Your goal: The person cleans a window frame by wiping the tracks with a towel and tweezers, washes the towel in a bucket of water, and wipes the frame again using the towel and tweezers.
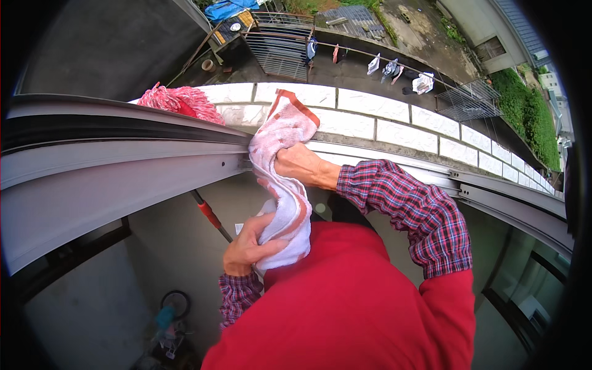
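Note:
A pink and white towel point(286, 127) with a red-brown border stretches between my hands. My right hand point(303, 165) is closed around its middle, just over the sliding-window frame point(407, 166). Lower down, near my red top, my left hand point(252, 245) grips the towel's whiter end between thumb and fingers. The far end of the cloth hangs past the frame, over the white brick-pattern tiles point(360, 108) outside. Some of the fingers of both hands are hidden by the towel and by the hands themselves.
A red and white mop head point(182, 102) lies on the outer ledge beyond the window sash point(115, 162). Its apparent pole point(210, 215) with a red sleeve slants down inside. Far below outside, laundry point(422, 83) hangs on a line. A wheeled item point(175, 305) stands lower left.

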Demonstrator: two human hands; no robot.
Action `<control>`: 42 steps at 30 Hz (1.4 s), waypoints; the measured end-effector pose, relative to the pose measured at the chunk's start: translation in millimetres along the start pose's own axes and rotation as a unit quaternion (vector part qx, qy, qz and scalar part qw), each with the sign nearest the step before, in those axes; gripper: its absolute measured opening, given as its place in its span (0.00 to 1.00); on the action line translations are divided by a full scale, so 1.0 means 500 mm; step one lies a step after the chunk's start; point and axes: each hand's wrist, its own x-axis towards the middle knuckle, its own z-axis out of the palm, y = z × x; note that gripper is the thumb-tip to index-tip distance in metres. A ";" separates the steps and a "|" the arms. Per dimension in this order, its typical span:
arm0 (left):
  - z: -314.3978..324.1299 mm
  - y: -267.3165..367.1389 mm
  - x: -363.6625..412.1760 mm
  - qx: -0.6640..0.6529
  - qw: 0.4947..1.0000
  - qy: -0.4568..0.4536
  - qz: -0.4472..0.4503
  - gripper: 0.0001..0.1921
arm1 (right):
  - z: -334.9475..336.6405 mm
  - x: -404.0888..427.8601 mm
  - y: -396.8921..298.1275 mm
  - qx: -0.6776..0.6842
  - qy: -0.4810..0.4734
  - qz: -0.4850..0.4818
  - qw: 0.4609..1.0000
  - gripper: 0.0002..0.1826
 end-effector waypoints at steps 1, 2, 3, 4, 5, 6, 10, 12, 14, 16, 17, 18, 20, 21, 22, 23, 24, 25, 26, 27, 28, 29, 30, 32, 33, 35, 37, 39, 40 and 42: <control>0.003 -0.001 0.010 0.016 1.000 -0.004 0.019 0.23 | 0.002 0.006 -0.003 0.000 -0.004 -0.001 1.000 0.08; 0.005 -0.001 0.019 0.033 0.999 -0.008 0.039 0.23 | -0.007 0.019 -0.010 0.015 -0.022 -0.007 1.000 0.09; 0.010 0.003 0.027 0.030 0.999 -0.007 0.040 0.23 | -0.019 0.027 -0.014 0.029 -0.041 -0.013 0.999 0.10; 0.016 0.009 0.035 0.027 0.999 -0.013 0.024 0.23 | -0.037 0.029 -0.014 0.077 -0.006 -0.019 0.997 0.11; 0.020 0.013 0.049 0.025 0.999 -0.024 0.007 0.24 | -0.044 0.038 -0.016 0.073 -0.008 -0.017 0.997 0.11; 0.017 0.012 0.057 0.037 0.999 -0.018 0.004 0.24 | -0.046 0.063 -0.028 0.023 -0.111 0.033 0.993 0.10; 0.016 0.025 0.037 -0.132 0.990 -0.042 0.040 0.25 | -0.131 0.056 -0.017 -0.042 -0.170 0.065 0.982 0.10; 0.018 0.017 0.035 -0.077 0.993 -0.079 0.052 0.25 | -0.157 0.035 -0.005 -0.030 -0.109 0.075 0.991 0.10; 0.031 0.007 0.048 -0.040 0.991 -0.116 0.053 0.25 | -0.139 0.002 -0.001 0.007 -0.056 0.110 0.992 0.11; 0.039 0.008 0.051 -0.015 0.993 -0.108 0.053 0.25 | -0.096 -0.028 0.006 0.015 -0.056 0.119 0.991 0.11; 0.037 0.007 0.049 0.013 0.994 -0.099 0.047 0.24 | -0.081 -0.034 0.004 0.017 -0.060 0.131 0.989 0.12; 0.028 0.001 0.043 0.001 0.994 -0.096 0.048 0.24 | -0.070 -0.028 -0.002 0.019 -0.062 0.128 0.990 0.12; 0.021 -0.005 0.033 -0.011 0.996 -0.082 0.047 0.24 | -0.050 -0.011 -0.018 -0.005 -0.041 0.092 0.995 0.13; 0.019 -0.005 0.034 -0.021 0.996 -0.071 0.047 0.24 | -0.041 0.003 -0.021 -0.005 -0.041 0.091 0.995 0.13; 0.013 -0.007 0.035 -0.021 0.996 -0.071 0.047 0.24 | -0.031 0.020 -0.022 -0.026 -0.037 0.067 0.997 0.16; 0.009 -0.013 0.037 -0.025 0.997 -0.054 0.048 0.24 | -0.025 0.032 -0.026 -0.047 -0.035 0.043 0.997 0.18; 0.007 -0.017 0.040 -0.028 0.998 -0.038 0.049 0.24 | -0.040 0.037 -0.039 -0.067 -0.033 0.035 0.997 0.19; 0.007 -0.017 0.049 -0.029 0.998 -0.041 0.048 0.24 | -0.023 0.047 -0.033 -0.068 -0.035 0.038 0.996 0.19; 0.015 -0.013 0.060 -0.030 0.997 -0.042 0.058 0.24 | -0.002 0.056 -0.023 -0.059 -0.095 0.043 0.993 0.18; 0.020 -0.007 0.072 -0.029 0.996 -0.040 0.070 0.24 | 0.010 0.072 -0.018 -0.049 -0.153 0.045 0.986 0.17; 0.026 0.003 0.077 -0.040 0.995 -0.022 0.088 0.24 | -0.010 0.092 -0.030 -0.103 -0.161 0.034 0.981 0.15; 0.025 0.011 0.076 -0.104 0.990 -0.013 0.097 0.25 | -0.005 0.095 -0.009 -0.107 -0.166 0.007 0.980 0.13; 0.023 0.022 0.067 -0.133 0.985 -0.026 0.110 0.26 | -0.033 0.101 -0.014 -0.113 -0.255 0.084 0.957 0.12; 0.008 0.021 0.044 -0.160 0.979 -0.047 0.120 0.26 | -0.090 0.087 -0.019 -0.139 -0.253 0.098 0.952 0.09; 0.007 0.013 0.042 -0.157 0.978 -0.069 0.118 0.27 | -0.116 0.051 -0.006 -0.167 -0.161 0.046 0.972 0.07; 0.035 0.026 0.039 -0.059 0.989 -0.110 0.078 0.24 | -0.183 0.012 0.016 -0.109 -0.078 0.060 0.989 0.07; 0.033 0.022 0.057 0.002 0.981 -0.182 0.061 0.23 | -0.186 -0.007 0.016 -0.061 -0.090 0.075 0.991 0.07; 0.036 0.012 0.058 0.004 0.984 -0.164 0.068 0.23 | -0.151 -0.034 0.021 0.007 -0.094 0.087 0.992 0.09; 0.035 0.005 0.050 0.004 0.987 -0.144 0.067 0.24 | -0.122 -0.038 0.016 0.000 -0.086 0.091 0.992 0.09; 0.021 -0.007 0.043 -0.012 0.990 -0.126 0.065 0.24 | -0.081 -0.024 0.002 -0.011 -0.079 0.101 0.992 0.10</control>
